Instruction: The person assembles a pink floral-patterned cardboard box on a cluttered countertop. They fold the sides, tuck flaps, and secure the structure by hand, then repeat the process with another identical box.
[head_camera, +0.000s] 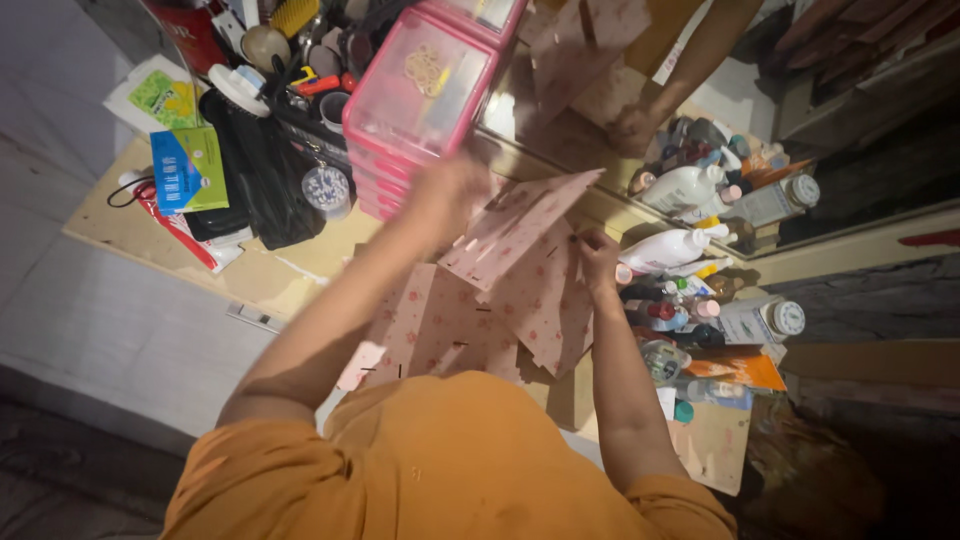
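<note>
1. Cluttered desk (120, 225) stands against a mirror (860, 130); nearest lie pink patterned cardboard panels (440, 330).
2. Right hand (598, 258) pinches one panel's edge with narrow fingers.
3. Left hand (450, 195), blurred, holds a raised panel (520, 225); finger spread unclear.
4. Bottles (690, 300) stand right; pink plastic drawers (420, 95) stand behind.
</note>
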